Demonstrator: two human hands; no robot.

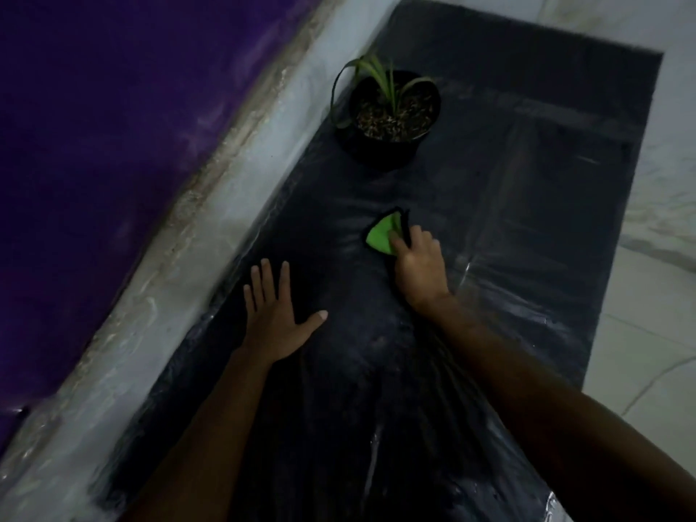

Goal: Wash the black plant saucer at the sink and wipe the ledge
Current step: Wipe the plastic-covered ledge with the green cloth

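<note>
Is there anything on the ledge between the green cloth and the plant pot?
Nothing: the head view shows only bare, shiny black ledge between the cloth and the pot.

Two limbs in view, both seen from above.

Left grip (277, 314): back of hand presented, all five digits visible. Nails short and trimmed, clearest on the thumb (322, 314). Behind this grip, the left forearm (211, 427) is bare from the wrist to the lower frame edge.

Right grip (420, 267): back of hand presented, knuckle line distinct, fingertips mostly out of sight. Behind this grip, the right forearm (546, 389) is bare to the frame edge, with fine hair faintly visible just past the wrist.

Lighting is dim; finer surface detail cannot be told.
</note>
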